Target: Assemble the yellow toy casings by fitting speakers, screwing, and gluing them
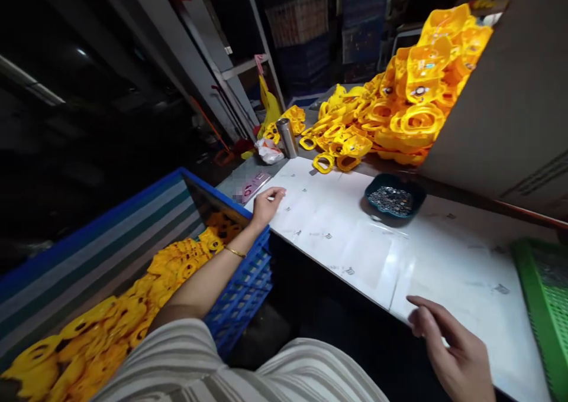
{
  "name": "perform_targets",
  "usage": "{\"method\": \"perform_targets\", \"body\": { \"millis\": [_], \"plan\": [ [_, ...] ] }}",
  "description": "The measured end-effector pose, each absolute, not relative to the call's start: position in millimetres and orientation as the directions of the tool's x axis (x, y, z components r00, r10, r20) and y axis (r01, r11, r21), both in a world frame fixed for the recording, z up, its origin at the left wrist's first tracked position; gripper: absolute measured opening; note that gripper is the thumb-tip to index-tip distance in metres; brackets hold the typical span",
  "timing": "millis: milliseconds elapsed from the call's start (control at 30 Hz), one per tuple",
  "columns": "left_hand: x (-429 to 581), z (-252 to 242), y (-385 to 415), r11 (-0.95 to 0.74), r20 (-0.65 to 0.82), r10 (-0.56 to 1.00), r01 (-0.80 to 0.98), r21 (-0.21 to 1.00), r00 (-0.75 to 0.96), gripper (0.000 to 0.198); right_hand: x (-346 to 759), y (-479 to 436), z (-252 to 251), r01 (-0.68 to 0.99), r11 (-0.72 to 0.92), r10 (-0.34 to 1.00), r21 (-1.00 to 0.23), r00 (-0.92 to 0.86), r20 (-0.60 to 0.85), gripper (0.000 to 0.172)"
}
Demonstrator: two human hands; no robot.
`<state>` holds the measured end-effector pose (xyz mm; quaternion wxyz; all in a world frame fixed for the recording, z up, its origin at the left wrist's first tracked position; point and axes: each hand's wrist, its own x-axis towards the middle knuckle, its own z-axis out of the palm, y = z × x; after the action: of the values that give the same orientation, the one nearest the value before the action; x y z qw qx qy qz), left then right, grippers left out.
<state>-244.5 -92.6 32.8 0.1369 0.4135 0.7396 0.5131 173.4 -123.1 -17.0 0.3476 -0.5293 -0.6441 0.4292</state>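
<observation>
The left hand (266,204) rests empty, fingers curled, on the table (355,242) edge at nine o'clock; the right hand (448,343) hovers loosely spread, empty, at five o'clock.

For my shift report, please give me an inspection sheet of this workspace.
Surface: white table, printed sheets on it.
Job's things: yellow parts piled at the back; more in the blue crate; dark bowl of small metal pieces.
Clutter: metal flask, white bag, green crate at right.
Hands: left hand rests on the table edge, holding nothing; right hand open above the near edge.
Cables: nothing seen.
Surroundings: dark room, metal shelf frame, stacked crates behind.
</observation>
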Motion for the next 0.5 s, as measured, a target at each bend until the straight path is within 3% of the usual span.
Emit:
{"method": "perform_targets", "body": {
  "millis": [67, 167, 267, 333, 367, 400, 433, 467, 500],
  "plan": [
    [-288.5, 36.2, -104.8, 0.193, 0.229, 0.661, 0.457, 0.868, -0.714, 0.020, 151.9, -108.5, -30.1, 0.418, 0.061, 0.958, -0.907, -0.279, -0.064, 0.037],
    [-339.4, 41.5, -151.0, 0.306, 0.194, 0.505, 0.385, 0.871, -0.841, 0.038, 123.1, -83.1, -39.0, 0.441, 0.028, 0.939, -0.897, -0.320, -0.128, 0.041],
    [-352.4, 48.6, -212.2, 0.380, 0.153, 0.343, 0.286, 0.880, -0.927, 0.044, 82.6, -66.6, -30.4, 0.309, -0.051, 0.801, -0.950, -0.556, -0.224, 0.043],
    [-329.0, 52.4, -246.2, 0.363, 0.104, 0.315, 0.221, 0.905, -0.944, 0.042, 43.1, -73.4, -12.1, 0.207, -0.080, 0.496, -0.975, -0.840, -0.219, 0.037],
    [-307.7, 52.8, -258.1, 0.333, 0.066, 0.347, 0.189, 0.924, -0.936, 0.042, 20.3, -84.0, -0.2, 0.171, -0.035, 0.229, -0.985, -0.958, -0.174, 0.031],
    [-281.6, 51.9, -266.0, 0.231, -0.075, 0.518, 0.055, 0.971, -0.852, 0.044, -3.2, -98.9, 12.5, 0.084, -0.004, -0.089, -0.996, -0.993, -0.083, 0.027],
    [-252.6, 49.5, -269.7, 0.165, -0.211, 0.704, -0.133, 0.977, -0.678, 0.049, -26.0, -117.1, 25.0, 0.002, -0.001, -0.408, -1.000, -0.913, -0.001, 0.025],
    [-223.3, 46.0, -269.7, 0.159, -0.294, 0.834, -0.307, 0.938, -0.467, 0.055, -46.6, -136.7, 36.5, -0.065, -0.014, -0.629, -0.998, -0.775, 0.059, 0.026],
    [-196.2, 41.6, -266.9, 0.203, -0.333, 0.908, -0.430, 0.880, -0.253, 0.061, -63.9, -155.5, 46.6, -0.123, -0.050, -0.718, -0.991, -0.686, 0.121, 0.026]
  ]
}}
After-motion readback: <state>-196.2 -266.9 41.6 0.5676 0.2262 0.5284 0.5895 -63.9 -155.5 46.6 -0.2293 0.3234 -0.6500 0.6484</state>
